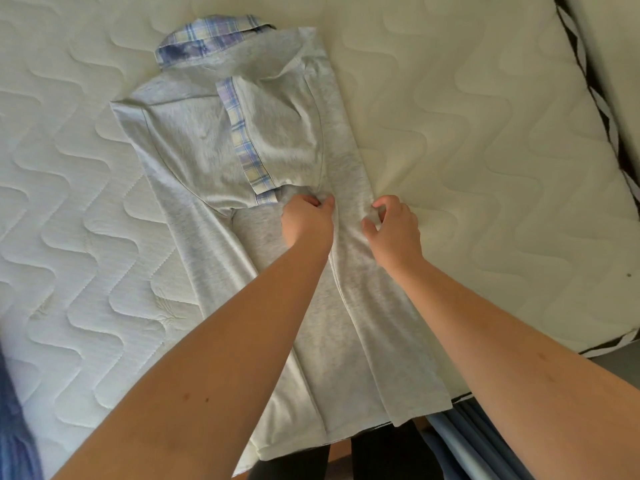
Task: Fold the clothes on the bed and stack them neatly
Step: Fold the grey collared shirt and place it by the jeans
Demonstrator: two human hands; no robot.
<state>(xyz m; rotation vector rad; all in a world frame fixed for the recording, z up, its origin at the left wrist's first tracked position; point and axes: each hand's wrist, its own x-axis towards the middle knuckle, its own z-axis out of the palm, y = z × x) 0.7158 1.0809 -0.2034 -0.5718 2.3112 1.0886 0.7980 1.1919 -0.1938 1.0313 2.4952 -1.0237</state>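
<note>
Item 1: grey polo shirt (298,306), light heather knit w/ plaid trim in blue, lilac and pale yellow. Lies lengthwise on the mattress (485,133), centre of frame, running from upper left-centre down to the bottom edge, where its hem hangs over the mattress edge. Plaid collar (207,38) at top, upper left-centre of frame, partly turned up. Both sides folded inward; 1 sleeve laid across the body, its plaid cuff band (247,147) running diagonally down the middle. Some creases along the folds.

Item 2: left hand (306,220), centre of frame. Fingers curled, pinching a bunch of grey fabric just below the lower end of the cuff band.

Item 3: right hand (393,226), just right of centre, near the left hand but apart from it. Thumb and fingers curled round the shirt's folded right edge, small tuft of cloth between them.

Item 4: mattress, cream, wavy quilted stitching, fills most of frame. Dark patterned piping (595,109) along its right edge.

Item 5: blue fabric (14,427), lower left corner, blurred; type can't tell.
</note>
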